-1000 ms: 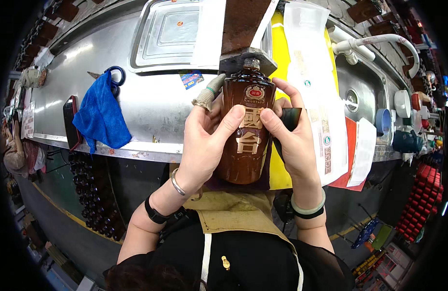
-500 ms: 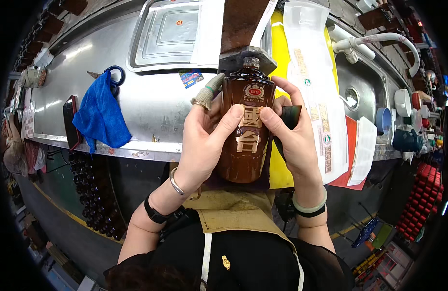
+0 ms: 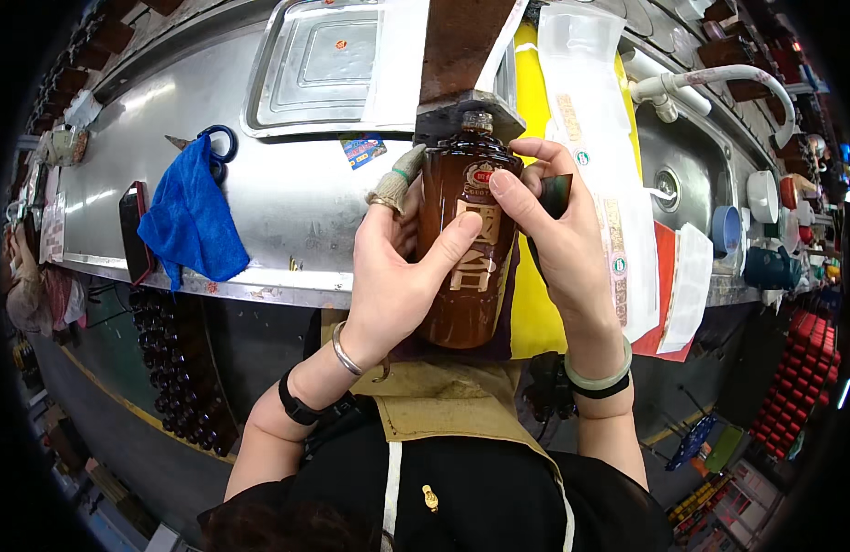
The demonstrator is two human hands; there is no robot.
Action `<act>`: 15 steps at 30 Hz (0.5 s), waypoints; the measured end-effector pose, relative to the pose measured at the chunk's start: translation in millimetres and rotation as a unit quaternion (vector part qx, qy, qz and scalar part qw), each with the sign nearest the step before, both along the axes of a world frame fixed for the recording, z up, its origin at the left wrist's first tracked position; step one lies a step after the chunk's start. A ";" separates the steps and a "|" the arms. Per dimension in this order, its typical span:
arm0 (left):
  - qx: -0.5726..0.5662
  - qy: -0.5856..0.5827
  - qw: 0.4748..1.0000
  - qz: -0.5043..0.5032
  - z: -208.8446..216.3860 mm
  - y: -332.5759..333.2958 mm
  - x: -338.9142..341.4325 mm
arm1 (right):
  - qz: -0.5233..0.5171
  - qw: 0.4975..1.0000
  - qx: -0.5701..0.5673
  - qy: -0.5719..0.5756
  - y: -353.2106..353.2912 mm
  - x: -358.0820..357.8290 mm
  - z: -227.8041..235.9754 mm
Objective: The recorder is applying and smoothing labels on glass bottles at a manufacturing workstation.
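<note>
A glossy brown bottle with a narrow neck stands tilted in front of me, raised gold lettering and a small red emblem on its face. My left hand is closed around its left side, thumb across the lettering. On that hand's index finger sits a grey fabric finger cover with a green band. My right hand grips the upper right side, its thumb pressing beside the emblem. A dark shiny piece shows at the right fingers; I cannot make out what it is.
A brown block-like stand rises behind the bottle. A metal tray, blue cloth, scissors and phone lie leftward on the steel counter. To the right are printed white sheets, yellow material and a sink.
The right thumb has moved up from the lettering to beside the emblem. My left thumb has slid rightward across the lettering, and the bottle has turned slightly.
</note>
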State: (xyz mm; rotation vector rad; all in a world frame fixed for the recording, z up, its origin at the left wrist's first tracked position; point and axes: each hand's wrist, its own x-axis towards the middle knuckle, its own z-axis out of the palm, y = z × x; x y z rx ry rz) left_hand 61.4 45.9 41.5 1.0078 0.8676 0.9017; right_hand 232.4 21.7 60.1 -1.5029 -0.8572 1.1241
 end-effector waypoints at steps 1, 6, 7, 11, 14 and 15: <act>0.001 -0.002 1.000 0.003 0.4 -0.5 0.5 | -0.002 1.000 -0.003 0.020 -0.6 0.0 -1.8; 0.006 0.007 1.000 0.003 -0.2 -0.7 0.6 | -0.005 1.000 -0.001 0.015 0.3 -0.1 -2.1; 0.009 0.007 1.000 0.004 -0.5 -1.0 0.7 | -0.005 1.000 -0.003 0.013 0.5 -0.2 -1.6; 0.007 -0.008 1.000 0.017 0.0 -1.8 2.5 | 0.023 1.000 -0.008 0.015 0.1 4.0 -1.1; 0.006 0.008 1.000 0.006 2.4 -1.1 1.1 | 0.045 0.999 0.020 -0.018 7.1 11.6 14.7; 0.012 0.009 1.000 0.007 2.7 -1.1 1.3 | 0.059 0.996 0.057 -0.044 7.3 18.2 21.7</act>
